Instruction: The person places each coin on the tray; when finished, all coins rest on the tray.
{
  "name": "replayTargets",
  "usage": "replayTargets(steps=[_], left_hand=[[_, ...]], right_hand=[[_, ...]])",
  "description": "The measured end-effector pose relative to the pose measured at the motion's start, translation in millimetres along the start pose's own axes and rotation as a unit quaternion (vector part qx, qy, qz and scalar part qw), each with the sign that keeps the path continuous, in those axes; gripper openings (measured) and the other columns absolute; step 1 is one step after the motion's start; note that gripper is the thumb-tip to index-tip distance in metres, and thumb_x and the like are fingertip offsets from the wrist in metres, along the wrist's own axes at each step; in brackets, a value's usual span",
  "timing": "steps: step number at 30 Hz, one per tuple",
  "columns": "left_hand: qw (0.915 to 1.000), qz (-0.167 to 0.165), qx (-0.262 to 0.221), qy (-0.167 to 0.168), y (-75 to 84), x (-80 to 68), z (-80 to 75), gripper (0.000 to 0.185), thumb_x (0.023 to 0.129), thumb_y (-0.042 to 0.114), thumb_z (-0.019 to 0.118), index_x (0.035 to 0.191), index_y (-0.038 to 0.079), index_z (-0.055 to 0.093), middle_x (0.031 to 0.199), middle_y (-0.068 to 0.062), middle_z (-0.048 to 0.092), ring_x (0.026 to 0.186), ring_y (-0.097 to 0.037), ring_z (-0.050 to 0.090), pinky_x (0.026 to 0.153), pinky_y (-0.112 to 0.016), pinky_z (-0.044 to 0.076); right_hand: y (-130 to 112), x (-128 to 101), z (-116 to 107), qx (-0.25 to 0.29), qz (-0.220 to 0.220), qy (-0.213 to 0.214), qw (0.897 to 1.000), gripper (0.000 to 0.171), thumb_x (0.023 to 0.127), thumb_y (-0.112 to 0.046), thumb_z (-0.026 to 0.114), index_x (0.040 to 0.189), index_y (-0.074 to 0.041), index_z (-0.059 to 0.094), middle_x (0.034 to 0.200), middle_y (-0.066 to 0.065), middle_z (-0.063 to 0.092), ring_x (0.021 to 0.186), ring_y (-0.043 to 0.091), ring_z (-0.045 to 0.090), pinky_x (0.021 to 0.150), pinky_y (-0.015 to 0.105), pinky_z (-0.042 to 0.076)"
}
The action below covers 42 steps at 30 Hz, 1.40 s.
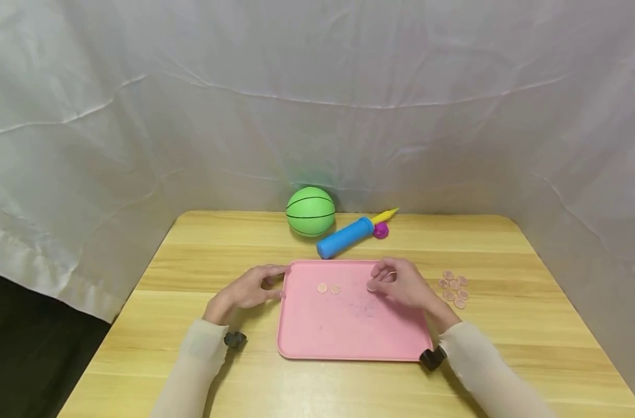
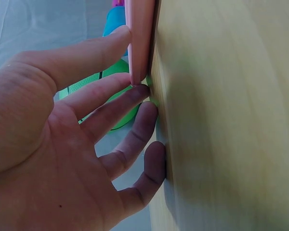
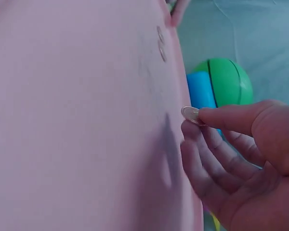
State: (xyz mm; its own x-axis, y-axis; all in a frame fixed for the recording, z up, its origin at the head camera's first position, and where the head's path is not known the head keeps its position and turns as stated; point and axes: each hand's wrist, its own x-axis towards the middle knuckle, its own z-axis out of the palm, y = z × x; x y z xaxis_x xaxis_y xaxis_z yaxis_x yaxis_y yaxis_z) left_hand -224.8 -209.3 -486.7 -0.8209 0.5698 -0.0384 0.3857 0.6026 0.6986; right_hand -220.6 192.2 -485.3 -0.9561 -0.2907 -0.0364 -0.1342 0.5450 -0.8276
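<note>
Between thumb and fingertips, my right hand (image 1: 401,283) pinches a coin (image 3: 190,113), held above the pink tray (image 1: 348,342). Two copper-coloured coins lie side by side in the tray's upper left part, a left coin (image 1: 322,288) and a right coin (image 1: 335,289). My left hand (image 1: 250,287) rests at the tray's upper left corner. In the left wrist view, its thumb and forefinger touch the tray's rim (image 2: 140,43), while the other fingers are spread and loosely bent near the table.
Several coins (image 1: 454,285) lie on the wooden table (image 1: 233,377) right of the tray. Behind the tray are a green ball (image 1: 310,212), a blue hand pump (image 1: 345,237) with a yellow nozzle (image 1: 384,216), and a small purple object (image 1: 381,230). Pale cloth (image 1: 348,145) hangs around the table.
</note>
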Motion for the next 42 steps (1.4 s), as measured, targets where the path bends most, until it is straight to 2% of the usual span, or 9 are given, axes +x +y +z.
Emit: replayTargets(steps=[5,10,17,26,31,38,42], left_hand=[[1.0,0.003,-0.002,0.001,0.2,0.7,1.5,0.063,0.101,0.014,0.079,0.157,-0.001,0.055,0.158,-0.024,0.06,0.124,-0.037,0.066,0.113,-0.059,0.056],[1.0,0.001,-0.001,0.001,1.0,0.1,0.7,0.063,0.101,0.015,0.079,0.157,-0.001,0.055,0.158,-0.025,0.06,0.124,-0.037,0.066,0.113,-0.059,0.056],[1.0,-0.002,-0.01,0.0,0.2,0.6,1.2,0.063,0.101,0.014,0.079,0.157,-0.001,0.055,0.159,-0.025,0.059,0.126,-0.038,0.066,0.114,-0.059,0.056],[1.0,-0.001,-0.006,-0.001,1.1,1.2,1.2,0.063,0.101,0.015,0.079,0.158,0.001,0.055,0.159,-0.023,0.06,0.127,-0.037,0.065,0.114,-0.057,0.057],[1.0,0.004,-0.003,-0.001,2.0,1.1,1.2,0.063,0.102,0.015,0.078,0.158,0.0,0.055,0.159,-0.023,0.06,0.127,-0.037,0.066,0.113,-0.057,0.057],[1.0,0.003,-0.007,0.002,-0.2,0.3,1.4,0.063,0.1,0.014,0.079,0.157,-0.001,0.055,0.158,-0.025,0.06,0.125,-0.039,0.066,0.113,-0.059,0.056],[1.0,0.004,-0.005,0.001,-0.8,0.5,1.3,0.063,0.1,0.014,0.079,0.157,-0.001,0.055,0.158,-0.025,0.06,0.126,-0.039,0.066,0.113,-0.059,0.057]], right_hand=[[-9,9,18,-0.017,-0.002,0.005,1.0,0.02,0.092,-0.014,0.089,0.102,-0.006,0.074,0.095,0.006,0.079,0.084,0.014,0.071,0.077,0.021,0.06],[-14,18,29,-0.012,-0.01,-0.003,1.0,0.015,0.093,-0.009,0.086,0.101,-0.005,0.074,0.093,0.008,0.078,0.082,0.015,0.068,0.074,0.022,0.058],[-17,29,38,-0.027,-0.004,-0.013,1.0,0.009,0.096,-0.009,0.081,0.102,-0.006,0.075,0.094,0.007,0.077,0.085,0.015,0.067,0.081,0.028,0.058],[-19,31,41,-0.042,-0.006,-0.013,0.999,0.007,0.097,-0.007,0.08,0.102,-0.007,0.075,0.095,0.007,0.077,0.087,0.015,0.068,0.082,0.029,0.06],[-19,28,39,-0.054,-0.004,-0.002,0.999,0.004,0.099,-0.012,0.077,0.1,-0.009,0.075,0.095,0.005,0.076,0.088,0.015,0.067,0.084,0.03,0.058],[-20,19,30,-0.059,0.001,0.011,0.998,0.005,0.101,-0.016,0.075,0.103,-0.012,0.075,0.1,0.005,0.077,0.094,0.018,0.068,0.09,0.033,0.059],[-18,12,22,-0.053,0.01,0.015,0.998,0.004,0.101,-0.015,0.074,0.103,-0.012,0.075,0.099,0.005,0.076,0.091,0.018,0.067,0.087,0.032,0.058]])
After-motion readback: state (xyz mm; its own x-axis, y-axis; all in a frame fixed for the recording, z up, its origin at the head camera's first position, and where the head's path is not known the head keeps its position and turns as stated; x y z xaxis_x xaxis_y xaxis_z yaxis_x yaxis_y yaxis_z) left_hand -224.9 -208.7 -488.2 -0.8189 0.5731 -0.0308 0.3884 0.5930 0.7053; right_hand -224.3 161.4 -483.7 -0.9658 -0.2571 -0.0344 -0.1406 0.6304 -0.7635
